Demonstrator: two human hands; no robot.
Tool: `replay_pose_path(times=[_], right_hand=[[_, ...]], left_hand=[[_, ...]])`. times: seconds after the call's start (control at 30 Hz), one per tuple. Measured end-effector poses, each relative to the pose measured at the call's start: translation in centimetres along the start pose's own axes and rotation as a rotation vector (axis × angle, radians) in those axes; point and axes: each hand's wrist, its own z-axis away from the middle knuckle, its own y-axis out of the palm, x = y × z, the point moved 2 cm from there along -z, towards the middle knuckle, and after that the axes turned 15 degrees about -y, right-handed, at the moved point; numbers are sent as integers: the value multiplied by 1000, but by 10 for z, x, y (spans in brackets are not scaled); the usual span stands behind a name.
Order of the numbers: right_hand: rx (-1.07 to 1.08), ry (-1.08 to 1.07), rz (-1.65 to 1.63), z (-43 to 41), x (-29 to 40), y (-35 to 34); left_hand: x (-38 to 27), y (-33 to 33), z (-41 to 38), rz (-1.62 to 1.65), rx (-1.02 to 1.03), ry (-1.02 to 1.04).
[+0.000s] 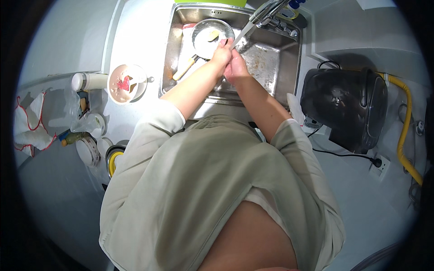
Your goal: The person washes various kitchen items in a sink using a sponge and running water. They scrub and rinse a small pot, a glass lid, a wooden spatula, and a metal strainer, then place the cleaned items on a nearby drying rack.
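Note:
Beneath the stream from the chrome faucet (268, 13), my left hand (223, 52) and my right hand (237, 66) are pressed together, wet. A small dark thing shows at the left fingertips; I cannot tell what it is or whether either hand grips something. Just beyond my left hand, a clear round bowl (200, 32) stands in the stainless steel sink (268, 71), with a yellow-green piece (213, 35) in it. Left of my wrists lies a knife with a pale wooden handle (184, 69); its blade is mostly hidden by the bowl.
On the counter at left stands a pinkish bowl (115, 93) with red meat-like pieces (124, 84), beside a white bottle (90, 81). A black appliance (339, 105) is at right, near a yellow hose (403, 132) and a plugged-in cord (342, 155). Jars (88, 151) line the left wall.

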Motion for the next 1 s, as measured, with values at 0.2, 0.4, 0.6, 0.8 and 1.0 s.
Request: replay_pose_path(times=[0.2, 0.4, 0.6, 0.8, 1.0], right_hand=[[35, -11, 12, -1, 6, 0], [48, 21, 198, -18, 22, 4], [47, -83, 280, -27, 38, 35], [38, -31, 255, -7, 16, 51], [148, -153, 287, -80, 14, -6]], left_hand=[[18, -6, -7, -293, -56, 127], [17, 5, 22, -315, -111, 380], [-14, 21, 72, -386, -48, 252], [-47, 14, 70, -170, 146, 290], [-47, 34, 61, 18, 131, 159]])
